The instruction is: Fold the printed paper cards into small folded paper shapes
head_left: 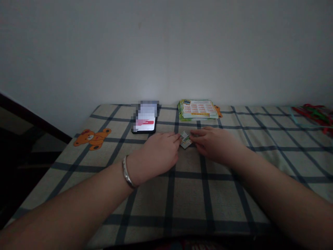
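Note:
A small piece of folded paper (185,142), whitish with printed colour on it, lies on the checked tablecloth between my hands. My left hand (163,150), with a silver bangle at the wrist, has its fingers closed at the paper's left corner. From the other side, my right hand (213,144) grips the right corner, fingers bent and close together. Both thumbs are mostly hidden. Just beyond the paper sits a stack of printed sheets (199,110), the top one showing a calendar-like grid.
A phone (145,118) with a lit screen, partly blurred, lies behind my left hand. An orange bear cutout (92,139) is at the left, and another orange piece (218,111) shows behind the stack. Red and green items (316,114) lie far right. A wall (166,52) borders the back edge.

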Motion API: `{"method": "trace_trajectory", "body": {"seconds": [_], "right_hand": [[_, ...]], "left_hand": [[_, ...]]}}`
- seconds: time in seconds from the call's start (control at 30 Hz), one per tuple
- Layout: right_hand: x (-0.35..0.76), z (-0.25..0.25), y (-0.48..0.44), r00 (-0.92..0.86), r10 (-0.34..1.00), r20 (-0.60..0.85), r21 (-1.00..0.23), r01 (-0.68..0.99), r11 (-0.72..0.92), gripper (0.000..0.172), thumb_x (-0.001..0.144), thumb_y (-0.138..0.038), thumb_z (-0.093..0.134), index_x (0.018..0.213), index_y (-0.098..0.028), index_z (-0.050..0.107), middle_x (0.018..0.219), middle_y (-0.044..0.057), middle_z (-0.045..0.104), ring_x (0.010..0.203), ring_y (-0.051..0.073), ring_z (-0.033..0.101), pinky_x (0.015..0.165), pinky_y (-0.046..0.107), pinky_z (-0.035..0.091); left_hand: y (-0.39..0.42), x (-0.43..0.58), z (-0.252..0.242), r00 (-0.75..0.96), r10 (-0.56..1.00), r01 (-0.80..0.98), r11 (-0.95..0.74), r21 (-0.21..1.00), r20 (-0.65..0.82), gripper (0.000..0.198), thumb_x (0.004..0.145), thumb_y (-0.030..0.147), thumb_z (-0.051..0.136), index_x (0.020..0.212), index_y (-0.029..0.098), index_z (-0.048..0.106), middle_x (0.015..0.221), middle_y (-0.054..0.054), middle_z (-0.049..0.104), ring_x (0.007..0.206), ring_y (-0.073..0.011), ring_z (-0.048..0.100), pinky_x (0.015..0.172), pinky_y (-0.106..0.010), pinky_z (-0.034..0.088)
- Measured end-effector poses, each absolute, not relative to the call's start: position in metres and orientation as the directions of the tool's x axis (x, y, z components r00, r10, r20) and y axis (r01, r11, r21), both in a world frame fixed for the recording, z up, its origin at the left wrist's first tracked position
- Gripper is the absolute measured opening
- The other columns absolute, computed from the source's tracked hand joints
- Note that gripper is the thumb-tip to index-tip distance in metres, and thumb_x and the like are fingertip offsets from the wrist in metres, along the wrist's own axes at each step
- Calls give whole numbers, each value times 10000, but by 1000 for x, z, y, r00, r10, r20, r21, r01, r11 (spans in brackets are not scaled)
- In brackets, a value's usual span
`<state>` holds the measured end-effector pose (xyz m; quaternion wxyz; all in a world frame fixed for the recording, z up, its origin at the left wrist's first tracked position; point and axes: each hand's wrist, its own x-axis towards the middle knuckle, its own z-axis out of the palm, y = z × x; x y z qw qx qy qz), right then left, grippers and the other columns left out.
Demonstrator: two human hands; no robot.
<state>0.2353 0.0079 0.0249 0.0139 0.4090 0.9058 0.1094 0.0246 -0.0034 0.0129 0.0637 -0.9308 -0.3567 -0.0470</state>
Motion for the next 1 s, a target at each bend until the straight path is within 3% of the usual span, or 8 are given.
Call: {"method": "trace_trajectory", "body": {"seconds": [0.1,0.2,0.5,0.77,1.0], "right_hand": [[238,27,6,-657,752,54,210,744,635,263,875,-228,513,1053,-218,707,1216,64,663,908,227,672,724,344,527],[240,27,5,-643,762,78,230,755,614,255,882,-246,520,1053,-243,709,1209,57,667,870,227,678,670,340,519],[238,23,7,-720,694,1,337,654,678,217,906,-191,499,947,-173,712,939,84,707,778,215,645,618,324,442],[236,22,3,-683,729,35,344,693,633,191,905,-214,515,929,-190,704,922,65,701,751,220,638,561,325,389],[235,25,2,-667,742,66,339,715,612,167,890,-202,528,873,-194,694,868,59,698,729,222,646,530,319,357]], "left_hand": [[3,17,17,756,641,653,-754,-78,135,403,895,236,479,1275,123,555,1292,-112,591,1149,-246,566,984,-407,458],[6,14,22,761,644,649,-757,-72,86,336,897,213,481,1208,176,605,1167,-72,637,1043,-232,601,925,-405,488],[-2,24,20,735,670,677,-735,-47,104,350,846,181,504,1174,138,620,1138,-105,638,1065,-251,584,956,-419,474],[1,15,37,746,664,664,-747,16,40,433,812,186,499,1235,183,593,1105,-73,666,1032,-235,586,889,-378,500],[-3,17,35,756,653,654,-755,-37,34,357,805,162,500,1136,150,634,1066,-96,637,1001,-246,568,910,-411,481]]}}
